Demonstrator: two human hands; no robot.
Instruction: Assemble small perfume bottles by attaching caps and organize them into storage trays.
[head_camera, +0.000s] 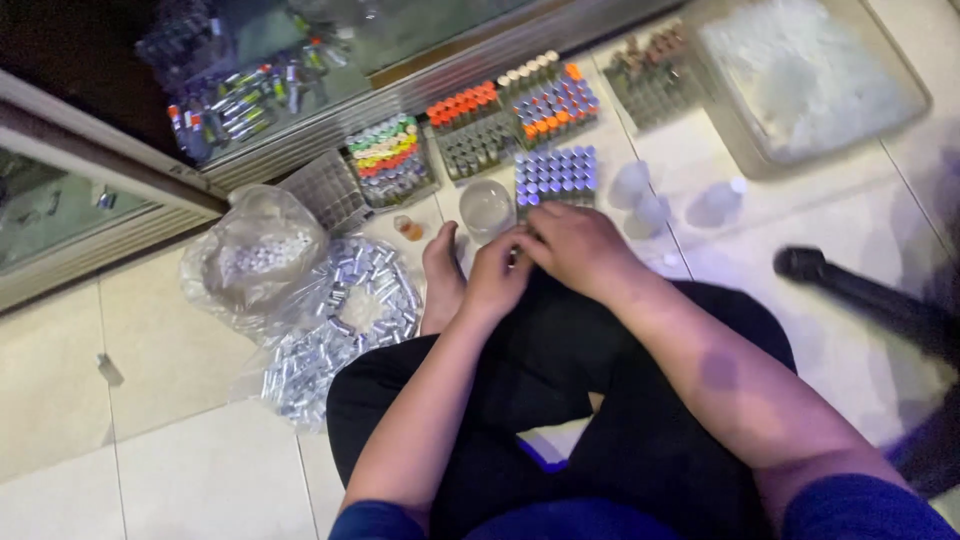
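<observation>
I see left hand (495, 275) curled, grip unclear | right hand (575, 245) fingers bent, touching left, contents hidden | purple rack (556, 174) just beyond both hands | clear cup (486, 208) left of rack

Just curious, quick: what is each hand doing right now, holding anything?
Left hand: fingers curled; whether it holds anything cannot be told.
Right hand: fingers bent down, contents hidden, cannot tell.

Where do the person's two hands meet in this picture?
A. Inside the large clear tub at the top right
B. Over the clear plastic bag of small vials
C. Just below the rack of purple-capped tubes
C: the left hand and the right hand touch each other just below the rack of purple-capped tubes.
</observation>
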